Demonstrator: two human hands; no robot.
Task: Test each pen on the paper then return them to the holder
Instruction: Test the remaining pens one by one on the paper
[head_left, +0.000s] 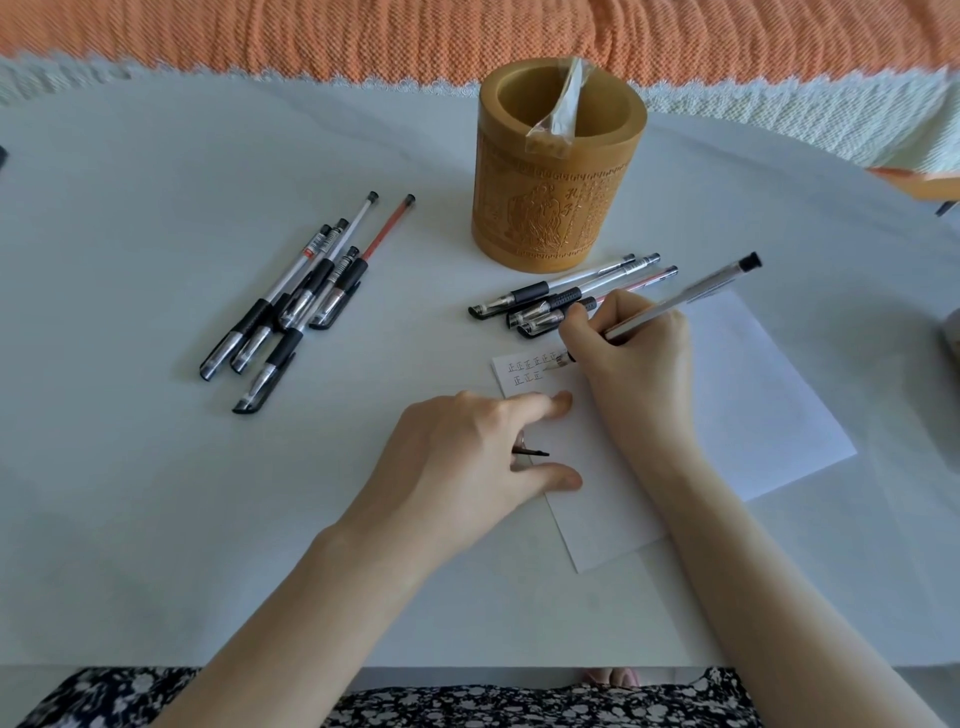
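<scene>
- The pen (691, 293) being tried is thin, with a see-through body and a black end. It tilts up and away to the right.
- The right hand (631, 343) holds this pen. Its fingers (576, 319) are wrapped tight around the pen down low, and the tip touches the paper (753, 405).
- The paper is a white sheet lying crooked on the surface (156, 467). Two short rows of small marks (530, 371) sit in its far left corner, just where the tip is.
- The left hand (467, 457) rests on the near left side of the paper. One finger and the thumb lie flat on the sheet. The other fingers are curled on a small black cap (537, 453) that pokes out.
- Three pens (566, 296) with their caps on lie side by side between the holder (558, 208) and the paper.
- A bunch of pens (291, 306) lies well off to the left. One of them is red inside.
- The holder is a round, tan cup with a picture carved on it. It stands up straight behind the three pens. A clear wrapper (558, 104) sticks out of it.
- The surface is white and smooth.
- Behind it lies an orange knitted blanket (311, 31) with a white lacy edge.
- At the bottom there is black cloth with white flowers (467, 706).
</scene>
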